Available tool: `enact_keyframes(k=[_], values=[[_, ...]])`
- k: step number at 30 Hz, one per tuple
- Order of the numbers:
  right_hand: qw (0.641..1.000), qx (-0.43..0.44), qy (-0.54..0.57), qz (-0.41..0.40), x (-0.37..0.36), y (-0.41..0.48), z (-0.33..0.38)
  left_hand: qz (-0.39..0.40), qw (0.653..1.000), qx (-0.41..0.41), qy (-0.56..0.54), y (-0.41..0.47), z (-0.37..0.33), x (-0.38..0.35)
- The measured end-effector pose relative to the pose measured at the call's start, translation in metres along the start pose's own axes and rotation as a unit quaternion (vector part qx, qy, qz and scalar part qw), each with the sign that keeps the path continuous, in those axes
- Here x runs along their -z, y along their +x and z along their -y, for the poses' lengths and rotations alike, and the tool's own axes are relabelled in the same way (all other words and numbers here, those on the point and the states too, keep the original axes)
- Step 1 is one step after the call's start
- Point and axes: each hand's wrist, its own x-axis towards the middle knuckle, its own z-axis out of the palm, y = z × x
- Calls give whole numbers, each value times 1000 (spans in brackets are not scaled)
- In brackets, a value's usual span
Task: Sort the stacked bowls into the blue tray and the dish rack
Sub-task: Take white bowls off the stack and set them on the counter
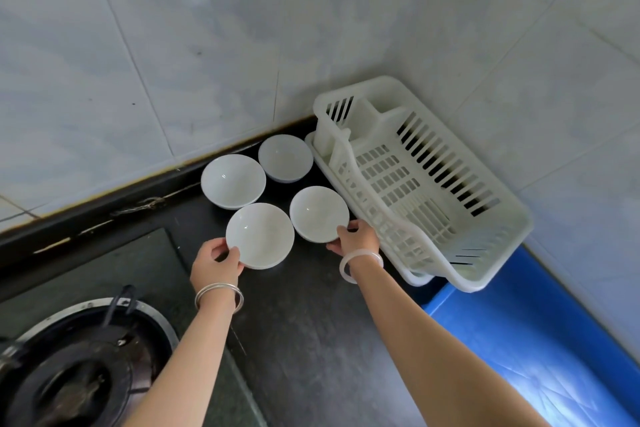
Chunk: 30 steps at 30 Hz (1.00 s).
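Several white bowls sit upright on the dark counter. My left hand (215,262) grips the near-left bowl (259,236) at its left rim. My right hand (356,239) pinches the near rim of the near-right bowl (318,213). Behind them stand a far-left bowl (233,181) and a far-right bowl (285,158), untouched. The white plastic dish rack (433,191) stands empty to the right of the bowls, in the corner. The blue tray (519,340) lies at the right, partly under the rack's near end.
A gas stove burner (76,367) fills the lower left. Tiled walls (207,45) close in behind and on the right. The dark counter (311,340) runs between the stove and the blue tray.
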Motion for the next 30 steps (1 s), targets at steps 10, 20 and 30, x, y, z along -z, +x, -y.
enact_keyframes(k=[10,20,30], values=[[991,-33,124,31,-5,1,-9,35,989,80,-119,-8,5,-6],[992,-33,124,23,-17,6,-2,21,988,86,-130,-7,4,-9],[991,-54,63,104,-4,-10,1,32,998,7,-47,-22,6,-6]])
